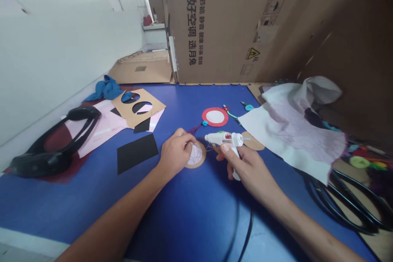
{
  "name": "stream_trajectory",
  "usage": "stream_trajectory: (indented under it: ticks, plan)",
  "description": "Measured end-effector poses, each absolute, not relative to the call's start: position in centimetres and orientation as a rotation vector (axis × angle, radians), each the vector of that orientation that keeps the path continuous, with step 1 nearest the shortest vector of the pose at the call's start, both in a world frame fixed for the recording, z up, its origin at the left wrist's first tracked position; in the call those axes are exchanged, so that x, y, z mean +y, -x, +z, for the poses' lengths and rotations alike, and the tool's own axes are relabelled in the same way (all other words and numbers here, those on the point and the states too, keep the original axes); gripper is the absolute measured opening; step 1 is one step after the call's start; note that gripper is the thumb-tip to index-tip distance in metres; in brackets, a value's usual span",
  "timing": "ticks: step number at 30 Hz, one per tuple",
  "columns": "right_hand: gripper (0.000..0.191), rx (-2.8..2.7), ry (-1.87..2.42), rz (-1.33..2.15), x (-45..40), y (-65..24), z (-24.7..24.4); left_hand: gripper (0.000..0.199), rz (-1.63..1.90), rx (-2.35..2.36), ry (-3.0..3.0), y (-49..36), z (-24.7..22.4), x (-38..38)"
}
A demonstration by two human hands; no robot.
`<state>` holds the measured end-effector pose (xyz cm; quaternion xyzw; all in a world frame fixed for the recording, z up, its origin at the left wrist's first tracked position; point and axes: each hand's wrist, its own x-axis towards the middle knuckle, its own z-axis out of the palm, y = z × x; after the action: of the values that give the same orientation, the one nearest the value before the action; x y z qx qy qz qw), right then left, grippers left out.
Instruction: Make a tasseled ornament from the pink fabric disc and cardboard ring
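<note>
Glue gun (224,139) clenched in your right hand (248,168), its nozzle toward the cardboard ring (199,165) that your left hand (175,153) pinches.

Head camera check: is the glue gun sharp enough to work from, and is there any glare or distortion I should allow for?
Head view: the glue gun and right hand look fairly sharp, with no obvious blur. Wide-angle distortion tilts the wall and carton. Glare washes out the top edge near the window, and a soft shadow falls on the blue mat under the right hand.
</note>
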<state>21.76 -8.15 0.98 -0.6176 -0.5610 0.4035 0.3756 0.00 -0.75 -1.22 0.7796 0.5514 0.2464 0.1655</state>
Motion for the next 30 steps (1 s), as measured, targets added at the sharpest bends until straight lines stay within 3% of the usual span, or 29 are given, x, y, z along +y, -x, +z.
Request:
stream_trajectory:
  ticks: [30]
  plan:
    - [0.063, -1.598, 1.605, 1.064, -7.1, -21.2, 0.8, 0.031, 0.835, 1.468, -2.269, 0.5, -2.0, -1.6]
